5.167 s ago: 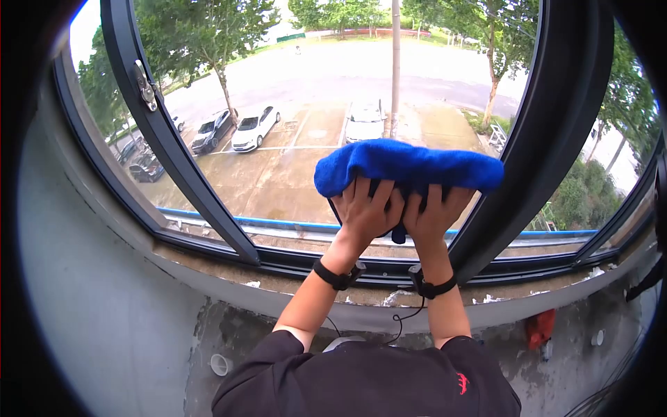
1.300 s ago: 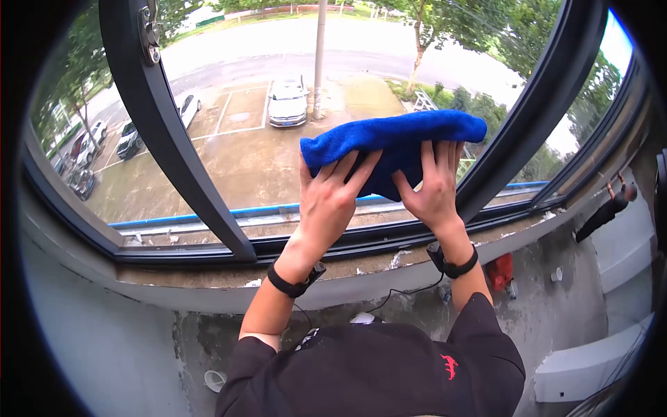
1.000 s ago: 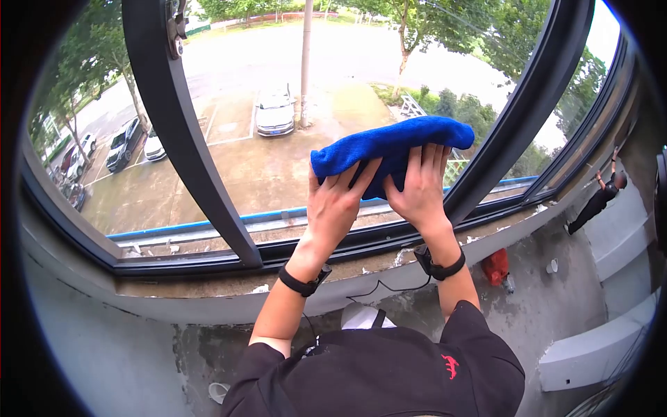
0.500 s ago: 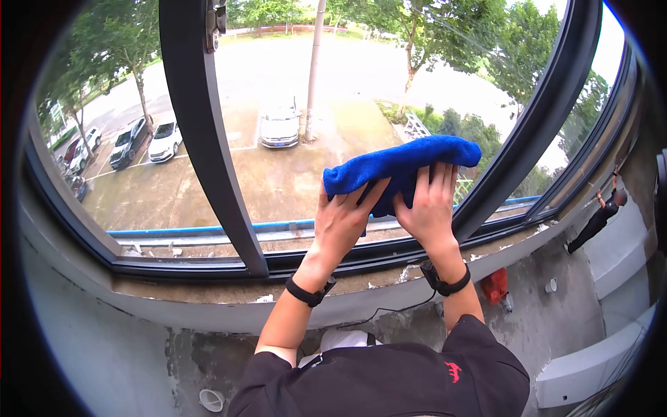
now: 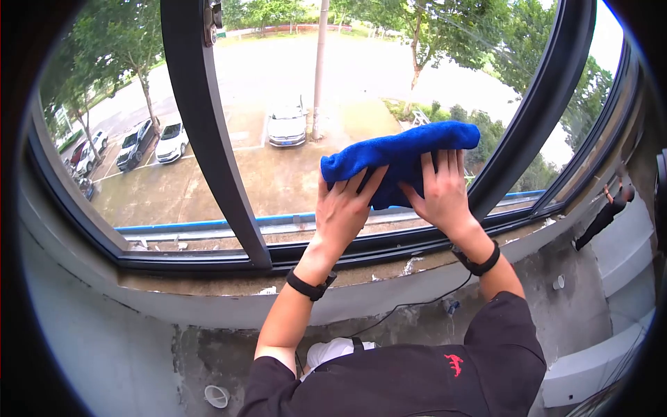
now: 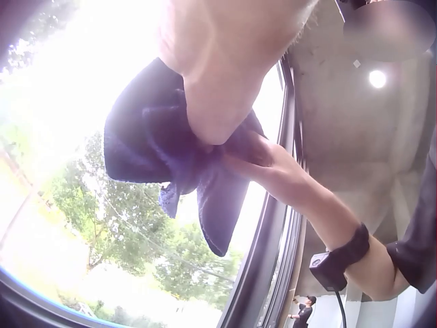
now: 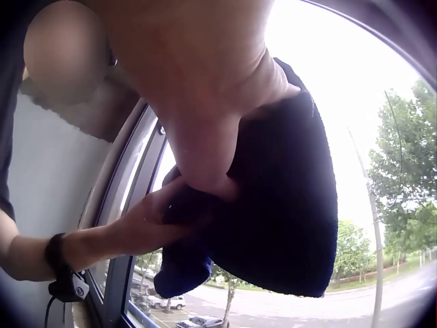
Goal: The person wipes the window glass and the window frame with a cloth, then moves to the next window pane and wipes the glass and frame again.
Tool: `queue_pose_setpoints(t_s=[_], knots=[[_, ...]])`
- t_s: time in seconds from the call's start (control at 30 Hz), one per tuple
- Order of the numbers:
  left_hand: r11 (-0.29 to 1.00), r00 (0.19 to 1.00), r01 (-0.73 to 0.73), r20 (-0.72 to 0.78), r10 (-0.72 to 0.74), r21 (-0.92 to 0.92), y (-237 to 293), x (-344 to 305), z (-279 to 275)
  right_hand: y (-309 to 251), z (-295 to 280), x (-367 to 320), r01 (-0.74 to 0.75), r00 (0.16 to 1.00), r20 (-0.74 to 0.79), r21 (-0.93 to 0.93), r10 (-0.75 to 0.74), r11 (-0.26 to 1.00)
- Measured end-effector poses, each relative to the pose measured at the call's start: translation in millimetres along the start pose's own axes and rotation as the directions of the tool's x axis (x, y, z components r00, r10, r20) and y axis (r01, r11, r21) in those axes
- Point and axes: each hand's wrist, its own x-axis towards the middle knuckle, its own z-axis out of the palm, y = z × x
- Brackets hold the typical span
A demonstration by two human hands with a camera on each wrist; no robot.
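A blue cloth (image 5: 403, 149) lies against the window, its thick upper edge folded over the fingertips of both hands. My left hand (image 5: 342, 212) presses its left part with spread, mostly straight fingers. On the right part, my right hand (image 5: 445, 198) presses with straight fingers, its thumb pointing towards the left hand. The left wrist view shows loose corners of the cloth (image 6: 147, 137) hanging near the right hand (image 6: 270, 164). In the right wrist view the dark cloth (image 7: 287, 205) hides most fingertips, with the left hand (image 7: 147, 222) beyond.
Dark window frame posts (image 5: 208, 132) stand either side of the hands, above a rough sill (image 5: 208, 283). Another person (image 5: 606, 214) is by the wall at far right. A cable (image 5: 396, 306) runs below the sill; a white cup (image 5: 217, 396) is at lower left. Parked cars are outside.
Since the oldest frame, the hands have moved apart and their fingers have straightened on the cloth. Over the last half second, the cloth and hands have risen slightly, and the right forearm has swung outward.
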Motion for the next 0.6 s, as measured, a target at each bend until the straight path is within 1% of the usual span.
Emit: queue_pose_setpoints(t_s=[0.07, 0.1, 0.13, 0.2, 0.23, 0.27, 0.33, 0.37, 0.4, 0.47, 0.5, 0.53, 0.6], knots=[[1.000, 1.000, 0.005, 0.008, -0.005, 0.004, -0.4, 0.2, 0.1, 14.5, -10.8, -1.5, 0.113, 0.992, 0.049, 0.010, -0.113, 0.994], [0.999, 1.000, -0.012, 0.003, 0.012, 0.035, -1.2, -0.5, 2.4, 23.6, -17.7, -3.3, 0.135, 0.987, 0.092, -0.006, -0.134, 0.991], [0.998, 1.000, -0.028, -0.001, 0.028, 0.065, -1.2, -1.1, 4.3, 32.4, -26.0, -2.1, 0.186, 0.979, 0.087, 0.012, -0.186, 0.983], [0.999, 1.000, -0.008, 0.008, 0.008, 0.048, 1.7, -1.1, 4.8, 48.5, -43.8, -3.9, 0.269, 0.944, 0.192, 0.025, -0.269, 0.963], [0.997, 1.000, -0.017, 0.024, 0.016, 0.072, 2.2, -2.8, 5.2, 57.8, -58.2, -2.1, 0.346, 0.892, 0.300, 0.027, -0.338, 0.938], [0.995, 0.999, -0.027, 0.034, 0.024, 0.100, 0.9, -2.1, 5.8, 75.7, -67.2, -0.1, 0.453, 0.818, 0.385, 0.026, -0.427, 0.891], [0.993, 0.999, -0.031, 0.034, 0.027, 0.110, 0.2, -1.2, 4.7, 102.1, -86.7, 12.4, 0.526, 0.714, 0.445, 0.170, -0.541, 0.833], [0.993, 0.999, -0.037, 0.030, 0.034, 0.114, 2.4, -0.9, 5.0, 105.5, -92.9, 17.7, 0.544, 0.700, 0.453, 0.163, -0.552, 0.823], [0.994, 1.000, -0.025, 0.021, 0.023, 0.109, 4.2, -1.4, 5.3, 104.9, -93.3, 16.2, 0.493, 0.741, 0.435, 0.164, -0.512, 0.854], [0.993, 1.000, -0.015, 0.022, 0.012, 0.115, 4.5, -1.5, 5.6, 83.4, -91.0, 6.7, 0.357, 0.843, 0.358, 0.189, -0.402, 0.915], [0.997, 1.000, 0.014, 0.012, -0.015, 0.079, 7.4, 0.1, 1.6, 76.3, -80.5, -3.8, 0.317, 0.873, 0.333, 0.167, -0.356, 0.934], [0.996, 1.000, 0.000, 0.003, 0.000, 0.084, 5.7, -0.3, 2.5, 67.5, -72.4, -12.1, 0.226, 0.887, 0.367, 0.180, -0.279, 0.957], [0.996, 1.000, 0.007, 0.020, -0.008, 0.091, 5.8, -3.0, 2.4, 53.4, -51.0, -23.7, 0.179, 0.934, 0.265, 0.229, -0.238, 0.957]])
